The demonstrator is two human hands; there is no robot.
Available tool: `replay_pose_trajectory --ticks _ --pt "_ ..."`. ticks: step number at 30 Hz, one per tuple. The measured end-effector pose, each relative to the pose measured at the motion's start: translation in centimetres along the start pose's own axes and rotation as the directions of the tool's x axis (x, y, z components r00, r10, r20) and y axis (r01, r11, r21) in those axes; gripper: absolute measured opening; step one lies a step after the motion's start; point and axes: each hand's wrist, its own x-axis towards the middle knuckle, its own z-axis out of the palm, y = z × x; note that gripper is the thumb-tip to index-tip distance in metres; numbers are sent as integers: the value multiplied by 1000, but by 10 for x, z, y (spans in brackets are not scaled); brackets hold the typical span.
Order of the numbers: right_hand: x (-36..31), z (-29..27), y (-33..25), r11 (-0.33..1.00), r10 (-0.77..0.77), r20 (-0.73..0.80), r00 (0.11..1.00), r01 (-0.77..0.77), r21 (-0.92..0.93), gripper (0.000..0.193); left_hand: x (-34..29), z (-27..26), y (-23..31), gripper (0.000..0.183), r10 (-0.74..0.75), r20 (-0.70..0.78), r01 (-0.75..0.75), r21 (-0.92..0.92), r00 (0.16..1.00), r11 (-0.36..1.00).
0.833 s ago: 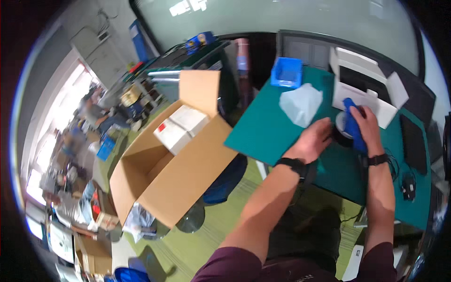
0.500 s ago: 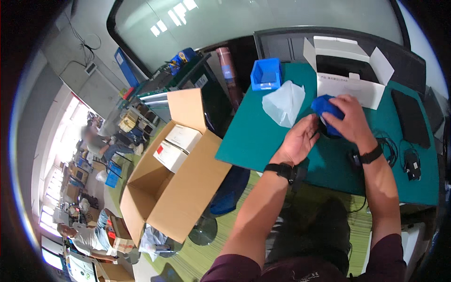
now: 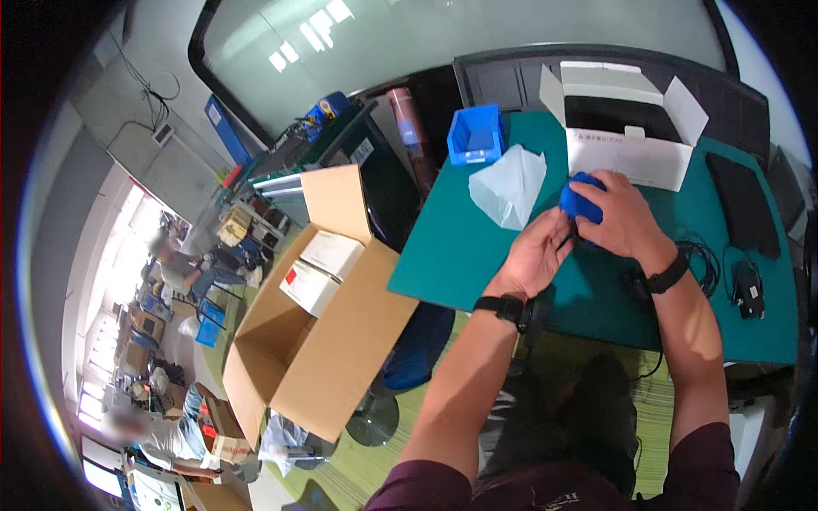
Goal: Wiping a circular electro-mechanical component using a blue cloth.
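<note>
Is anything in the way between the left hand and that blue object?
Nothing visible stands between them. The left hand is right beside the blue object, though contact is unclear; the right hand grips it from the right. The white bag lies off to its left.

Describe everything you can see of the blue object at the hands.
The blue object is deep blue, compact and rounded, with no shine that shows; its material is unclear. The right hand grips it from the right, covering much of it. The left hand is close at its lower left; contact is unclear. It is over the green table, nearer the person than the open white box.
</note>
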Motion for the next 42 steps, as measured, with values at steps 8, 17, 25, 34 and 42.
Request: replay_pose_trajectory --ticks 8,17,25,34,42 --pt "3 0 4 1000 28 32 999 -28 0 56 -3 1 -2 35 13 -6 -13 -1 1000 1000" --pt "4 -10 -4 996 55 74 996 -49 -73 64 0 2 2 38 6 44 -8 41 999 999" --pt "0 -5 0 999 -41 22 999 42 -21 44 -2 3 -1 33 8 -3 -8 11 1000 1000" --pt "-5 -3 -17 971 -219 -133 967 230 73 21 -4 -9 8 26 166 -190 -176 -41 968 983" --pt "-10 -11 -4 928 -238 -29 971 236 288 33 -2 -7 6 27 155 -87 -157 -21 984 987"
